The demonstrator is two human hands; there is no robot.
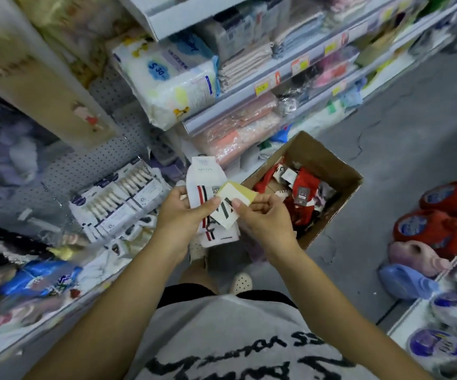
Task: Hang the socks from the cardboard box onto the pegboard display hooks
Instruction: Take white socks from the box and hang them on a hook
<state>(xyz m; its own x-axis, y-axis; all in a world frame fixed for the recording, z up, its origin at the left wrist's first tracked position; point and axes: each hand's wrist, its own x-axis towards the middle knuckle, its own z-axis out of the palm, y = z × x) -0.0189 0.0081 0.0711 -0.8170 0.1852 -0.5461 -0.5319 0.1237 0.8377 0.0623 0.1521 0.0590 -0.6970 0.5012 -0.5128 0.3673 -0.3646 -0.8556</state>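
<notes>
My left hand (186, 212) grips a stack of white socks (205, 176) with red and dark stripes, their card header pointing up. My right hand (260, 212) pinches a cream-yellow sock pair (242, 195) that overlaps the stack's right side. Just right of both hands, on the floor, the open cardboard box (339, 165) holds several red, white and dark sock pairs (304, 190). The grey pegboard (90, 163) stands at left, with packaged white socks (117, 201) hanging on its hooks.
Shelves with a diaper pack (172, 78) and folded towels (243, 64) rise behind the box. Slippers (435, 229) lie on the low shelf at right. Packaged goods (38, 278) crowd the lower left shelf. Grey floor (402, 127) spreads beyond the box.
</notes>
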